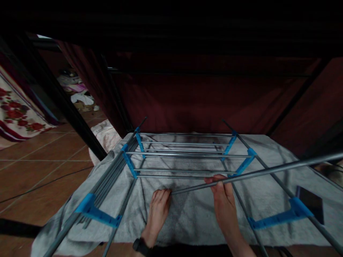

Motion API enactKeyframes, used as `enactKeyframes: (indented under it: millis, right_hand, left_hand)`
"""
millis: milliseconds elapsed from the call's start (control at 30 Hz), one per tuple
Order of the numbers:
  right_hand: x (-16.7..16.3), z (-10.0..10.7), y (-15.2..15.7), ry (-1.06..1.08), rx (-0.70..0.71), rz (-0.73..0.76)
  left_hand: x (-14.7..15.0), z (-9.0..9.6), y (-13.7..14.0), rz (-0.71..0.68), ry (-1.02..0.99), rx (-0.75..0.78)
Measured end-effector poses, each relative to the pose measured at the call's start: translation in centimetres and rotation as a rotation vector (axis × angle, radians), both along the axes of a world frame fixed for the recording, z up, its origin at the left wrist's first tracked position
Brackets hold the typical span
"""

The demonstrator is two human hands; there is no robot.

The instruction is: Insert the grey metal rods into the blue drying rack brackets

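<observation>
A long grey metal rod (262, 172) slants up to the right across the frame. My left hand (160, 203), with a dark band on the wrist, has its fingers closed at the rod's lower left end. Farther along it, my right hand (224, 200) grips the same rod between thumb and fingers. Beneath and beyond them stands a partly built rack of grey tubes with blue plastic brackets (99, 213). Several thin crossbars (184, 154) join its two sides at the far end. On the right side another blue bracket (281, 215) spans two tubes.
Several loose grey rods (109, 184) lie along the rack's left side. A grey blanket (187, 217) covers the floor underneath. A dark flat box (311, 203) lies at right. Dark red cloth (198, 103) hangs behind, and a black post (66, 100) slants at left over the tiled floor (50, 157).
</observation>
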State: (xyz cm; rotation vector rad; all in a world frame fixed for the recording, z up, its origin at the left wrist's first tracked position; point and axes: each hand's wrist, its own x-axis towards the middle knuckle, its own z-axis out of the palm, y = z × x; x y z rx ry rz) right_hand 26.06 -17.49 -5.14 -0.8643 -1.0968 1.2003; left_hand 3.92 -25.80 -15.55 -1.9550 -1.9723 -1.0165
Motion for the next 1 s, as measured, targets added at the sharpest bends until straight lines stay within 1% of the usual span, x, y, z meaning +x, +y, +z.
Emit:
enactKeyframes:
  millis: [133,200,300,400,467,567,633,733,800,900,1000]
  right_hand:
    - [0.6,3.6,0.8,0.087,0.149,-0.131]
    - [0.9,5.0,1.0,0.074,0.215,-0.194]
    - [1.1,6.0,1.4,-0.086,0.293,-0.264]
    - [0.8,5.8,1.7,-0.339,0.397,-0.275]
    - [0.1,5.0,1.8,-0.508,0.516,-0.208]
    - [-1.3,3.2,1.7,-0.765,0.705,-0.118]
    - [-2.1,1.7,1.5,-0.954,0.774,-0.090]
    - [-2.9,-0.7,1.3,-1.188,0.800,-0.032]
    - [-3.0,-2.3,1.2,-1.272,0.802,-0.003]
    - [-3.2,-4.7,1.0,-1.318,0.798,0.043]
    - [-3.5,-6.9,0.6,-1.328,0.776,0.121]
  left_hand:
    - [0.6,-0.7,0.1,0.013,-0.047,-0.025]
    - [0.8,-0.8,0.1,0.006,-0.090,-0.030]
    - [0.9,-0.6,-0.1,0.014,-0.152,-0.022]
    - [0.8,-0.4,-0.3,0.014,-0.161,-0.009]
    - [0.7,-0.4,-0.3,0.011,-0.156,-0.003]
    - [0.7,-0.7,-0.2,0.012,-0.150,0.017]
    - [0.7,-1.0,-0.2,0.002,-0.139,0.027]
    - [1.0,-1.2,-0.7,-0.036,-0.083,0.035]
    - [1.4,-1.2,-1.3,-0.074,-0.007,0.049]
    - [2.5,-0.8,-2.1,-0.088,0.110,0.083]
    - [3.5,-0.2,-2.0,-0.026,0.194,0.115]
